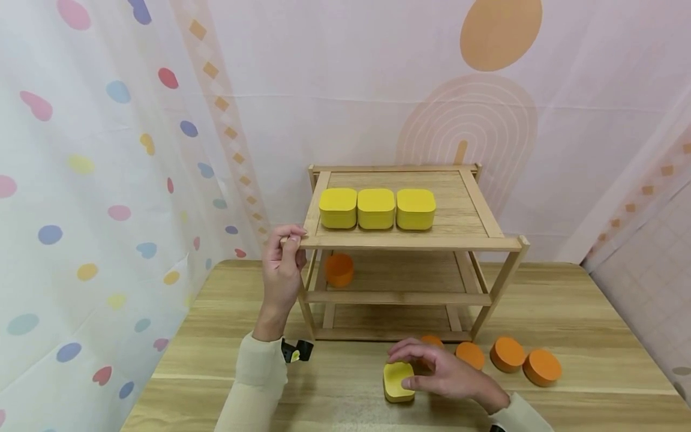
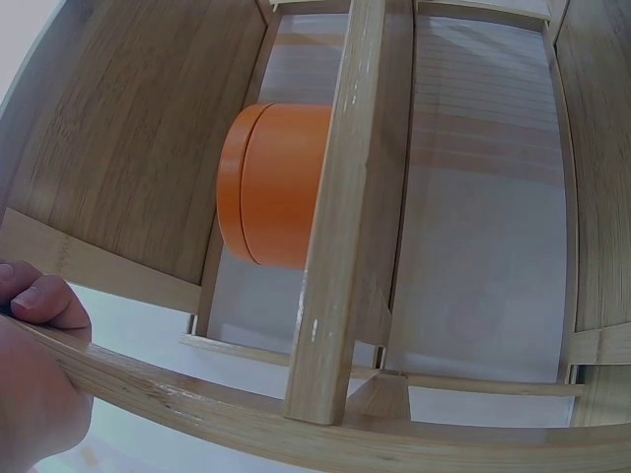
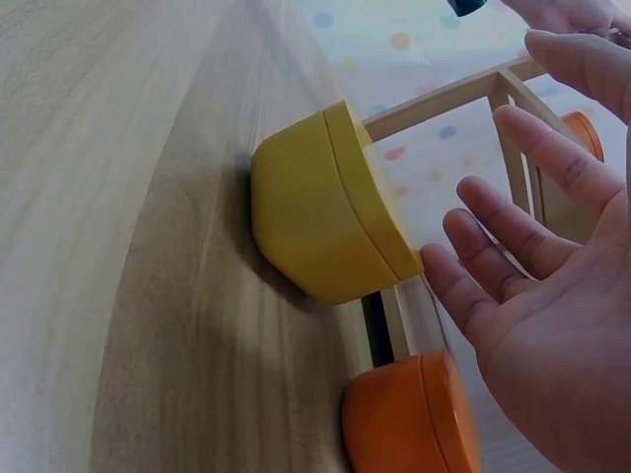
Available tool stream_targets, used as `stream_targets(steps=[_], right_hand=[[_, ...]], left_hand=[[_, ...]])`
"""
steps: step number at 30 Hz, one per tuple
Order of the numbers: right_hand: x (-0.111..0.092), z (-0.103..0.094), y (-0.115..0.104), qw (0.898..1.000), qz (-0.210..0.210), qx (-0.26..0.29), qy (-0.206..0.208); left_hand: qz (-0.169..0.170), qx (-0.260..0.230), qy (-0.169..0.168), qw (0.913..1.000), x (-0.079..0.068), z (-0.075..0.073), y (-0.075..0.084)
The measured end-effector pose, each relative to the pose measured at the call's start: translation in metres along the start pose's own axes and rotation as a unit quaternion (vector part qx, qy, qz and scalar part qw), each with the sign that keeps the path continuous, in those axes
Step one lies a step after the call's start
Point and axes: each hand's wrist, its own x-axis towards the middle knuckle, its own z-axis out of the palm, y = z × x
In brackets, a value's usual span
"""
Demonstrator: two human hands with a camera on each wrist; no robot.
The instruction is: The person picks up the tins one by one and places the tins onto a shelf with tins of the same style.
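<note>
My left hand [image 1: 283, 261] grips the front left corner of a wooden shelf rack [image 1: 399, 242]; in the left wrist view its fingers [image 2: 44, 301] curl over the rail. My right hand [image 1: 445, 369] hovers around a yellow rounded-square lidded box [image 1: 396, 384] on the table. In the right wrist view the fingers [image 3: 513, 227] are spread and loosely bent, the little fingertip right at the edge of the box's lid. Three similar yellow boxes [image 1: 376, 209] stand in a row on the top shelf. One orange round lidded box [image 1: 339, 270] stands at the left of the middle shelf.
Several orange round boxes [image 1: 542, 367] stand on the wooden table [image 1: 588, 324] right of the rack's front, one partly hidden behind my right hand. The rack's lower shelf [image 1: 388, 318] sits close above the tabletop. A patterned curtain [image 1: 345, 90] hangs behind the table and on the left.
</note>
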Motion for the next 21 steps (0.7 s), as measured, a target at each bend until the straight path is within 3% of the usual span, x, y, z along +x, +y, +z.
stream_targets(steps=[13, 21], right_hand=[[-0.007, 0.01, 0.011, 0.999, 0.049, 0.0, 0.002], [-0.01, 0.014, 0.021, 0.998, 0.05, -0.048, -0.004]], left_hand=[[0.002, 0.008, -0.002, 1.0, -0.002, 0.0, 0.0], [0.004, 0.008, 0.004, 0.9999, 0.0, 0.0, 0.0]])
